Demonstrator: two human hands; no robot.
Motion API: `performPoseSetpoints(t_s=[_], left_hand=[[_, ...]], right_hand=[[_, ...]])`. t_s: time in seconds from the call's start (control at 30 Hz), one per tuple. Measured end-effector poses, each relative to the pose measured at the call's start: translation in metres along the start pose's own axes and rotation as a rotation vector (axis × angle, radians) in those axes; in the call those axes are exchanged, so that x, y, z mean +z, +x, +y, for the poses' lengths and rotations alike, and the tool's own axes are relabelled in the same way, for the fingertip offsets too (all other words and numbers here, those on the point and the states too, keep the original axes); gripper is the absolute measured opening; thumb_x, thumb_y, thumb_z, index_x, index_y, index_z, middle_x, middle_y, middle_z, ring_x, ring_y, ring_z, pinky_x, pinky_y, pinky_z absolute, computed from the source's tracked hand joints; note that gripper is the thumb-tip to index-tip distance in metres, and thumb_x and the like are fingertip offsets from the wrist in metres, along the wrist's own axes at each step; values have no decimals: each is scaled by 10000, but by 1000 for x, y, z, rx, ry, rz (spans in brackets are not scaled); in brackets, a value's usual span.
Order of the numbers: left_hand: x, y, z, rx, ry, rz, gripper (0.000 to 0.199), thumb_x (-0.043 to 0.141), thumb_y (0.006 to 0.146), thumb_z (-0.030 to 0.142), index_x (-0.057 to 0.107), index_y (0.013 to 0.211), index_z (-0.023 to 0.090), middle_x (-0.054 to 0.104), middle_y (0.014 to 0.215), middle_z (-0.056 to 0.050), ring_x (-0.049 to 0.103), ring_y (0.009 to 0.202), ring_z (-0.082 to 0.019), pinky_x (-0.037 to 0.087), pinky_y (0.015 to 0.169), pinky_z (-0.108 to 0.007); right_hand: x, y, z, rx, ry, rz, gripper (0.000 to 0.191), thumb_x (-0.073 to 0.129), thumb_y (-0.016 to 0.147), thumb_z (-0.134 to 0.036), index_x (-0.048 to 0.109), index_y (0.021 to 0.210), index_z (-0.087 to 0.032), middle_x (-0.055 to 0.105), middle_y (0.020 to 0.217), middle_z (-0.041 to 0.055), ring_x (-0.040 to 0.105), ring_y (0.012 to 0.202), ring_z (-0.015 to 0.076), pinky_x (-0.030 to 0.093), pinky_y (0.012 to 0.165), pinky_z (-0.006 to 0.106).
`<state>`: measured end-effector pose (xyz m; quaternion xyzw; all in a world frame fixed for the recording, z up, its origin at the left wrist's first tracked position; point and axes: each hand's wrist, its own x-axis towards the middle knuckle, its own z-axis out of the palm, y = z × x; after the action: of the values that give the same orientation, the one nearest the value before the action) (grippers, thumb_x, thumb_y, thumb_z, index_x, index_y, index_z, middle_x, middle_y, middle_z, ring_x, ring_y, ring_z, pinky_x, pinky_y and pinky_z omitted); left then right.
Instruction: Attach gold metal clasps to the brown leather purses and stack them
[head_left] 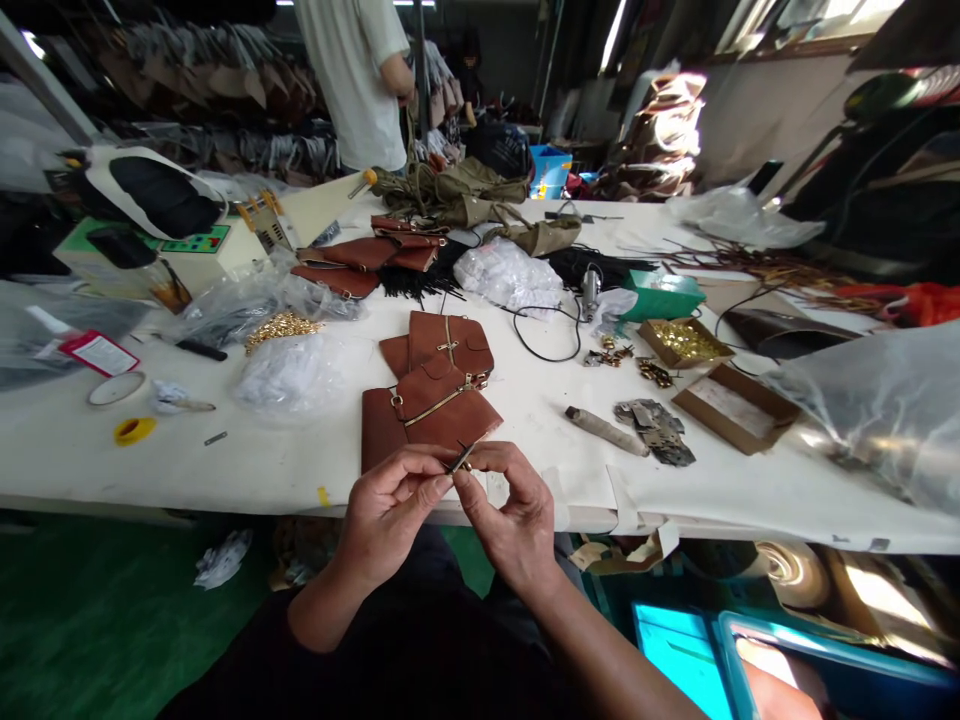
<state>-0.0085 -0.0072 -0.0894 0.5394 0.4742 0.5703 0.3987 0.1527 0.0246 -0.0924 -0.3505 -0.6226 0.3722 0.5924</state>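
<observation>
Above the table's front edge, my left hand [391,508] pinches a thin dark strip [460,458] between thumb and fingers. My right hand [511,510] is closed at the strip's other side, its thumb and forefinger on a small gold-coloured metal bit that touches the strip. The fingertips hide most of both. Just beyond my hands lie brown leather bag pieces [431,395] with gold zippers, partly overlapping. To the right are a wrapped stick-like tool [606,430] and a worn grey metal plate [656,430].
Boxes of gold fittings [686,342] and an open cardboard box [739,408] stand right. Left are a gold chain pile [281,330], plastic bags [289,378], yellow tape [135,431] and a machine [172,250]. A person [356,80] stands behind the table [247,465].
</observation>
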Motion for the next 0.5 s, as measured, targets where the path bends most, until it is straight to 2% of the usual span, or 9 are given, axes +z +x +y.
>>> performPoseSetpoints(t_s=[0.13,0.2,0.27,0.3,0.37,0.43,0.5], left_hand=[[-23,19,-18,-40,120,-129,152,752,942,373,791,965,228,771,1143,-111,754,1054,-252,625,906,-347],[-43,42,-36,-37,297,-91,230,693,969,421,778,1066,230,763,1201,-113,746,1067,-253,613,926,-363],[-67,71,-55,-16,614,26,322,645,979,442,735,1197,223,733,1311,-119,694,1201,-270,556,1052,-395],[-78,86,-64,-30,832,22,392,636,966,456,703,1272,222,696,1392,-126,629,1310,-296,499,1134,-431],[-96,112,-77,-74,950,20,476,685,907,453,691,1287,166,676,1408,-185,561,1374,-373,436,1180,-505],[-104,132,-84,-101,988,-23,484,730,852,453,710,1235,157,703,1348,-196,559,1353,-406,433,1163,-521],[-100,146,-86,-101,1009,-79,474,754,823,469,722,1202,186,718,1326,-171,566,1339,-399,433,1151,-503]], right_hand=[[3,3,12,143,2,-36,97,718,952,-228,708,856,-228,734,871,19,684,824,191,532,805,335],[2,6,21,179,-30,-34,121,697,951,-239,692,831,-222,727,843,17,672,805,192,520,793,330],[1,9,34,204,-62,-37,129,691,943,-258,682,820,-218,723,830,19,664,801,197,513,793,331],[1,10,41,229,-68,-42,132,693,939,-274,680,821,-216,723,827,21,664,805,201,510,794,333],[-1,13,59,306,-52,-58,163,703,934,-321,671,816,-212,723,823,28,673,821,214,505,793,338],[-2,16,76,393,-6,-69,214,708,931,-372,650,803,-211,720,808,30,680,819,221,499,780,339],[-3,17,88,449,40,-85,251,710,927,-409,631,791,-213,720,805,32,679,806,222,495,760,335]])
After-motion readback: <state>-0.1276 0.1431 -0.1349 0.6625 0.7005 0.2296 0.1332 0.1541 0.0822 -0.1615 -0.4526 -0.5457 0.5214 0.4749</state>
